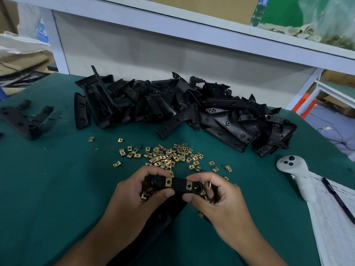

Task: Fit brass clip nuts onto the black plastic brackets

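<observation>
The bracket in work is held above the desk between both hands, its long axis running left to right across the person. The left hand grips the left end, fingers over the top and thumb on the near edge. The right hand grips the right end likewise and appears to keep spare nuts in its palm. 2 brass clip nuts are seated on the bracket: one left of centre, one just beside the right hand's fingertips. Judgement: the right nut is the one being pressed home, and the right hand is nearer to it.

Loose clip nuts lie scattered on the green mat directly beyond the hands; the heap of unfitted brackets lies further back. A white controller, a pen and a printed sheet sit at right. A pale shelf frame spans the rear.
</observation>
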`<state>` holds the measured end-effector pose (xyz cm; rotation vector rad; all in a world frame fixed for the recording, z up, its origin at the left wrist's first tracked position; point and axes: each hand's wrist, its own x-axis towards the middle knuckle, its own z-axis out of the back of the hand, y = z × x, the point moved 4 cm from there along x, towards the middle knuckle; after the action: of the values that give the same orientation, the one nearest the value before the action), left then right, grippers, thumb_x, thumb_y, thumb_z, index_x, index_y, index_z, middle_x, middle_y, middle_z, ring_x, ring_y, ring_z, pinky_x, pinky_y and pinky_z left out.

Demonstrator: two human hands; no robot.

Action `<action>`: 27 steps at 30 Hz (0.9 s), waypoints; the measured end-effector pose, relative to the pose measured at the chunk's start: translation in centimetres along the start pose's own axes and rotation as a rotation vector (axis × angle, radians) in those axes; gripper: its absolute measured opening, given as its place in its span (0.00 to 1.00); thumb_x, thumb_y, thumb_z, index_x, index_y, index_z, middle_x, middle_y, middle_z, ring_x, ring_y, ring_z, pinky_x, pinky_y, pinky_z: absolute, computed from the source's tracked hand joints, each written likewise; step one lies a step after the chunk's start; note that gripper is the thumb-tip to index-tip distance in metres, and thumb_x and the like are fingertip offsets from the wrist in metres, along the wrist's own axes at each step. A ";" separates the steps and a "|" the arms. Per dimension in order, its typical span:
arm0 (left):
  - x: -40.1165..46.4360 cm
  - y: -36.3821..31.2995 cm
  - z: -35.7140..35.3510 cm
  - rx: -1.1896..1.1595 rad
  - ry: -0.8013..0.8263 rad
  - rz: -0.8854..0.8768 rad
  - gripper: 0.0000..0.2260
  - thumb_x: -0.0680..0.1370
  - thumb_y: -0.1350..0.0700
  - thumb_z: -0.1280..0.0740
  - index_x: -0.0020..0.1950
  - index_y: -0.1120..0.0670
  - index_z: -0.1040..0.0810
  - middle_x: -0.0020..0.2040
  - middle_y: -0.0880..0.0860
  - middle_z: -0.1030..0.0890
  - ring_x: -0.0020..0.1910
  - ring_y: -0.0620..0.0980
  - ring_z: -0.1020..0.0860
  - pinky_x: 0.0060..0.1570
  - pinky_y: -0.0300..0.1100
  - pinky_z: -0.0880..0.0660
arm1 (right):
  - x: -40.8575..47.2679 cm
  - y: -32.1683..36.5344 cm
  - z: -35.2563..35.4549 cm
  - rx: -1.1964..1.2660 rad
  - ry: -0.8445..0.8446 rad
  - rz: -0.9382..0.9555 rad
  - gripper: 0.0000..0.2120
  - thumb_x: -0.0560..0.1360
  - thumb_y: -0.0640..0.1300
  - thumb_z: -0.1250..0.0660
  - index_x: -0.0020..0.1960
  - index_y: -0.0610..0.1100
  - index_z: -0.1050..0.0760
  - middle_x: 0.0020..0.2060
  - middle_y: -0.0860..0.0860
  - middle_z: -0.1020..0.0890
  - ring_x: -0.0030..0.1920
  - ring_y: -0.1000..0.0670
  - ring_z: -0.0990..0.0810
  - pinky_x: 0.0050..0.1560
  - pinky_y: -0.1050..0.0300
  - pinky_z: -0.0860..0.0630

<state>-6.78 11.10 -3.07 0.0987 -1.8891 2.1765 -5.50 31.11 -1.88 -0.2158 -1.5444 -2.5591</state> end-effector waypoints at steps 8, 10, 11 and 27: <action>0.0 0.1 0.0 -0.074 -0.019 0.037 0.10 0.68 0.47 0.26 0.48 0.37 0.19 0.39 0.44 0.16 0.34 0.36 0.21 0.35 0.27 0.27 | 0.3 -0.4 0.3 -0.033 -0.038 0.043 0.19 0.66 0.68 0.26 0.53 0.62 0.20 0.29 0.61 0.31 0.33 0.56 0.34 0.33 0.44 0.24; 0.0 0.0 0.1 -0.081 -0.024 0.030 0.10 0.68 0.46 0.27 0.48 0.38 0.19 0.38 0.44 0.17 0.34 0.36 0.22 0.34 0.27 0.27 | 0.3 0.0 0.5 -0.039 -0.043 0.083 0.17 0.67 0.67 0.26 0.52 0.62 0.20 0.30 0.62 0.30 0.33 0.57 0.33 0.32 0.57 0.30; -0.1 -0.2 0.0 -0.081 -0.032 0.025 0.11 0.67 0.45 0.27 0.48 0.39 0.19 0.38 0.44 0.17 0.33 0.36 0.22 0.33 0.28 0.27 | 0.4 0.2 0.6 -0.027 -0.041 0.094 0.17 0.67 0.66 0.26 0.52 0.62 0.20 0.30 0.61 0.30 0.32 0.57 0.34 0.32 0.62 0.33; -7.0 -11.9 -21.4 -0.073 0.479 -0.303 0.12 0.72 0.37 0.28 0.53 0.36 0.23 0.49 0.33 0.18 0.48 0.34 0.20 0.44 0.25 0.28 | -22.0 5.3 19.8 -0.303 -0.641 -0.051 0.13 0.71 0.49 0.22 0.55 0.51 0.19 0.52 0.53 0.19 0.43 0.45 0.24 0.42 0.53 0.28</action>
<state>5.25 32.48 3.59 -0.1322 -1.5628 1.7368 18.03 47.28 7.52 -1.1369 -1.3001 -2.9206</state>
